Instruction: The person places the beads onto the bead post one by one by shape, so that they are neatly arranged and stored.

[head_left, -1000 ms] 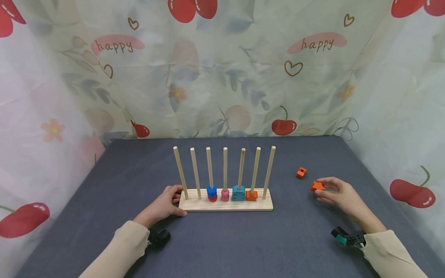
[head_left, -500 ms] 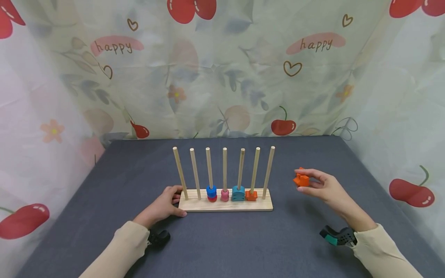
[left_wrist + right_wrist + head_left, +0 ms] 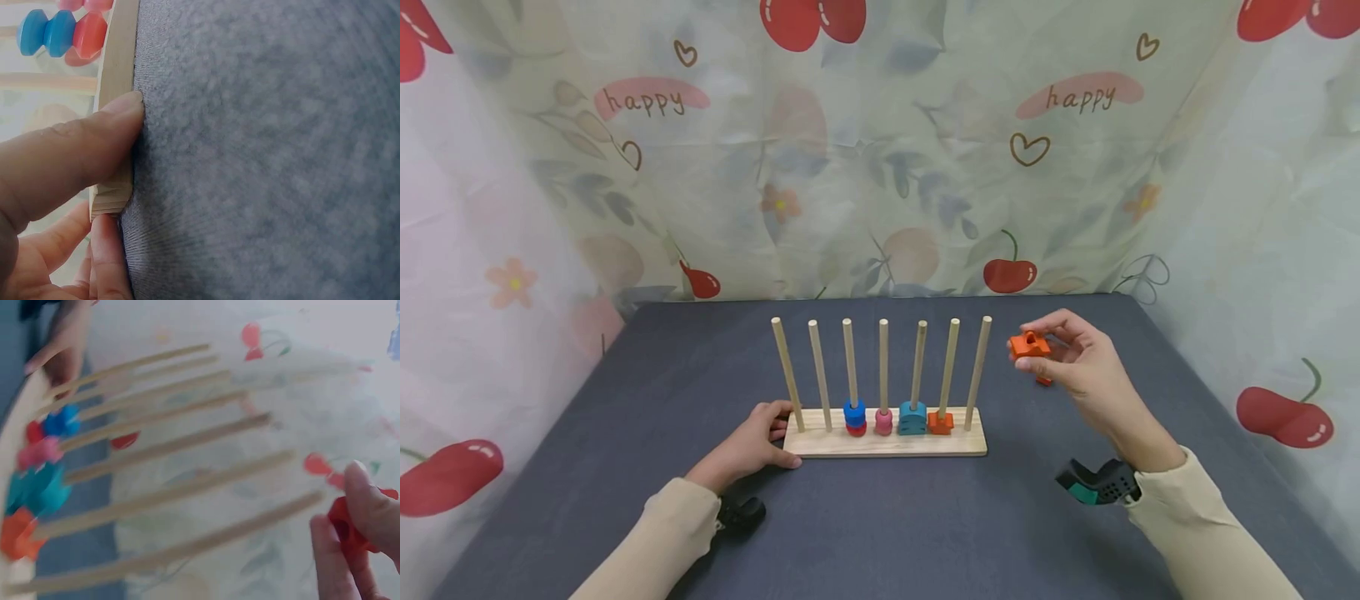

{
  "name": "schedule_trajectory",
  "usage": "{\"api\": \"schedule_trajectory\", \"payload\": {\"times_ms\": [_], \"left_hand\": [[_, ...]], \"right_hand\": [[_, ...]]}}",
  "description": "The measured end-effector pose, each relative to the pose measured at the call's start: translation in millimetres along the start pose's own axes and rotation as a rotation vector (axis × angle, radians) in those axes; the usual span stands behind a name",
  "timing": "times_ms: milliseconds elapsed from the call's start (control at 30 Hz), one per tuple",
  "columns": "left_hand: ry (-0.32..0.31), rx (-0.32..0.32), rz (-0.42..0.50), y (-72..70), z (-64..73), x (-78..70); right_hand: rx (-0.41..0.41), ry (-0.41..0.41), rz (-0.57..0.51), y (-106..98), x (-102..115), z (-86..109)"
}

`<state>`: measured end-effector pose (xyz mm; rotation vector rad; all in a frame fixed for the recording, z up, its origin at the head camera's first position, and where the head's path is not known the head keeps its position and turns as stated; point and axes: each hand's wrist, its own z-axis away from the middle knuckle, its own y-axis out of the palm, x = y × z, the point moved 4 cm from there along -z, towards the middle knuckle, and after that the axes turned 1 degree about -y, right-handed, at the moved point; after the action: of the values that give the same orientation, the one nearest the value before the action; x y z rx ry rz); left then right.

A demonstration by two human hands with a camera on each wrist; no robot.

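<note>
My left hand [image 3: 745, 446] holds the left end of a wooden peg board [image 3: 887, 446]; in the left wrist view the thumb [image 3: 94, 147] lies along the base's front edge. Blue beads [image 3: 853, 413] sit over a red bead [image 3: 856, 431] on the third peg. Further right come pink beads [image 3: 883, 422], teal beads [image 3: 912, 419] and an orange bead [image 3: 940, 423], each on its own peg. Right of the last peg [image 3: 977, 373], my right hand [image 3: 1078, 362] pinches an orange star-shaped bead [image 3: 1028, 345] in the air, its hole showing.
Another orange bead [image 3: 1044, 380] lies on the dark cloth, mostly hidden below my right hand. Printed curtains [image 3: 850, 167] hang behind the table [image 3: 880, 525] and along both sides. Both wrists wear black camera mounts.
My right hand has carried the orange star-shaped bead up and left, from low over the cloth to near the rightmost peg's upper part. My left hand stays on the board.
</note>
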<state>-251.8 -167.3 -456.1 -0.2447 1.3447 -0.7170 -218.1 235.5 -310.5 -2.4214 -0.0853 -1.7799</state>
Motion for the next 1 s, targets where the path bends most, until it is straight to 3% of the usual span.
{"api": "schedule_trajectory", "payload": {"times_ms": [200,367,633,1000], "left_hand": [[0.004,0.003,-0.002,-0.1,0.3,-0.2],[-0.009,-0.002,-0.011,-0.6,0.0,-0.1],[0.000,0.003,-0.013,-0.1,-0.2,-0.3],[-0.002,-0.006,-0.023,-0.5,1.8,-2.0]], "right_hand": [[-0.069,-0.133,-0.125,12.2,27.5,-11.0],[-0.087,-0.188,-0.070,24.3,38.8,-20.5],[-0.088,-0.187,0.034,42.9,42.6,-34.8],[-0.012,-0.124,0.177,60.1,21.9,-49.8]]}}
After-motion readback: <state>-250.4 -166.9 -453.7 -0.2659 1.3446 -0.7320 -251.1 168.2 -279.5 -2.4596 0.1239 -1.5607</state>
